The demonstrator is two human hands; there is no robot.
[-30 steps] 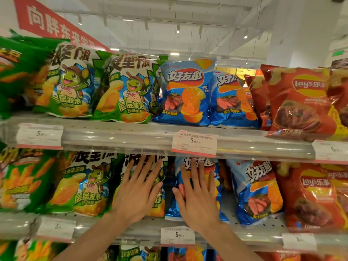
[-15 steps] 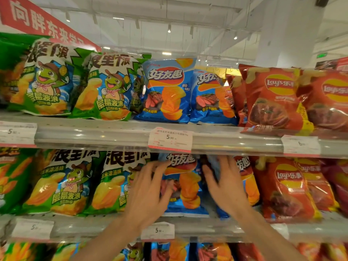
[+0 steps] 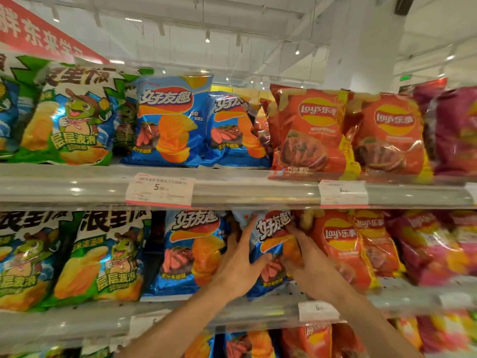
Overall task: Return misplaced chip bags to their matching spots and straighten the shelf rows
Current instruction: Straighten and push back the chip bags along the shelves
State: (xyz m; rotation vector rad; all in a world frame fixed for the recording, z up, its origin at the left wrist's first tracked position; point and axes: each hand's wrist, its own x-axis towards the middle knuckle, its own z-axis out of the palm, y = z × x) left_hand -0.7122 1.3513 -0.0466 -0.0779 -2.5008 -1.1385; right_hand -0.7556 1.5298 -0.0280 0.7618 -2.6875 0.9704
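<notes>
Your left hand [image 3: 236, 267] and right hand [image 3: 311, 264] both grip the same blue chip bag [image 3: 273, 251] on the middle shelf [image 3: 258, 312]: the left fingers run up its left edge with the thumb curled across its front, and the right fingers are wrapped round its right edge. The bag sits between your palms, its long axis upright but tipped a little, top leaning toward the right fingers. Neither hand is nearer; they clamp it from opposite sides.

Just left of your left fingers, touching them, stands a second blue bag [image 3: 192, 254] of the same brand, upright and facing out. Just right of your right fingers begin the red Lay's bags [image 3: 340, 244], one touching the back of your hand. To my eye, the held bag belongs beside its blue twin, so squaring it calls for a small turn toward the left fingers and a push back.

The blue bags carry large white Chinese lettering, 好友趣, over a picture of ridged chips and sliced beef. The red ones read "Lay's" with 乐事. Further left, the green bags [image 3: 103, 257] show a cartoon turtle and 浪里个浪. Above your fingers the upper shelf [image 3: 258, 189] repeats the same order of brands; a price tag [image 3: 160, 189] there shows a 5, and another tag [image 3: 343, 193] a 6. Smaller print is too blurred to read.
</notes>
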